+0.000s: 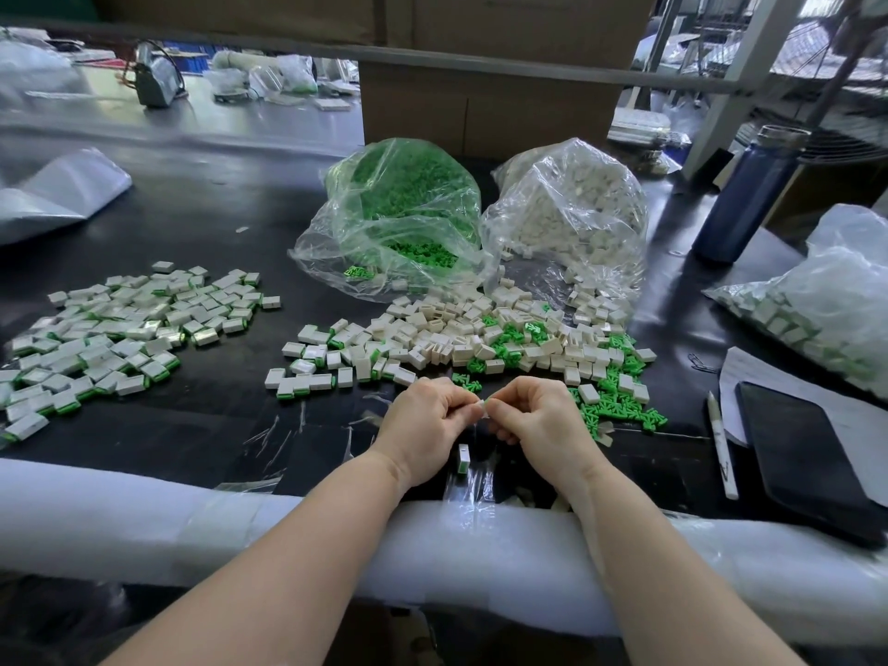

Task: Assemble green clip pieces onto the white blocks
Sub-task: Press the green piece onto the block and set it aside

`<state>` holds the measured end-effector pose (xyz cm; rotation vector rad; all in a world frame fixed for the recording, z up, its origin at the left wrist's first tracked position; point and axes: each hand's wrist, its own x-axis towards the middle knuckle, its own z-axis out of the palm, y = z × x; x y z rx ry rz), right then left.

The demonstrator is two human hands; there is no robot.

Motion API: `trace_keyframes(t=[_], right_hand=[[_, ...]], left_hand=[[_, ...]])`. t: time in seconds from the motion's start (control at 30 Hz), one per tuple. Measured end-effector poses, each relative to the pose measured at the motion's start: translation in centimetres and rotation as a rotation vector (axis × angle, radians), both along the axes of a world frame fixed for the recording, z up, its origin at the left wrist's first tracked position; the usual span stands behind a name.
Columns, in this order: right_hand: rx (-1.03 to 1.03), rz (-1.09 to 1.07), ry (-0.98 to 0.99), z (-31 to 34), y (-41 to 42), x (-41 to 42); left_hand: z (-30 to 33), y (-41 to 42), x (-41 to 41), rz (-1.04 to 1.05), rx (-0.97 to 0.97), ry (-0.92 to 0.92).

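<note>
My left hand and my right hand meet at the near middle of the black table. Between their fingertips is a small white block, with a bit of a green clip showing at my right fingertips. One finished block stands below my left hand. Loose white blocks and green clips lie in a heap just beyond my hands. A large spread of finished blocks lies at the left.
A clear bag of green clips and a clear bag of white blocks stand behind the heap. A blue bottle, a pen, a dark tablet and another bag are at the right. White foam pads the near edge.
</note>
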<state>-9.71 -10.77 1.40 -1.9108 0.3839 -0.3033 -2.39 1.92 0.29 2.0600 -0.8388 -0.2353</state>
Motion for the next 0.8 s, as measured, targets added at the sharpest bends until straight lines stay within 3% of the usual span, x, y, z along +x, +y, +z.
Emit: trace_keyframes(t=[0.23,0.8], right_hand=[[0.141,-0.064,-0.134,-0.05,0.16,-0.11],[0.128,-0.006,-0.172,-0.33,-0.09,-0.06]], left_hand=[[0.29,-0.29,-0.32,0.059,-0.095,0.094],[0.86,-0.13,-0.39,0.046,-0.178,0.166]])
